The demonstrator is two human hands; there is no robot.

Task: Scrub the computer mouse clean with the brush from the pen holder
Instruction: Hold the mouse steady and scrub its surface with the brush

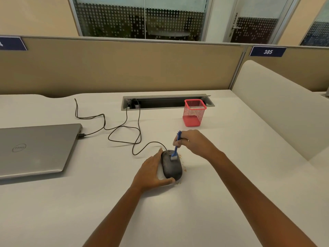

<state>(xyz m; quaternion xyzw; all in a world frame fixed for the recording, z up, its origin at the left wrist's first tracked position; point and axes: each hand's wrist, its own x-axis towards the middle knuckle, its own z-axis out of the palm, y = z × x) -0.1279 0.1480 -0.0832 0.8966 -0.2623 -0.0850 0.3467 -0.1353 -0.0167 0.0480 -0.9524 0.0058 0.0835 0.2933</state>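
Scrubbing is underway: right hand [193, 143] pinches the brush [175, 150], bristles on the mouse [171, 166] front at desk [231, 175] centre; left hand [151, 172] grips its nine-o'clock side. Next, strokes likely toward six o'clock.

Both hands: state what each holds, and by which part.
Right hand grips the blue brush by its handle; left hand clasps the mouse by its left side.

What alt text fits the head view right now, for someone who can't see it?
On a white desk, the right hand presses a blue brush onto the front of a dusty black wired mouse, which the left hand steadies. Crumbs lie around the mouse; an empty red mesh pen holder stands behind, a closed Dell laptop at left.
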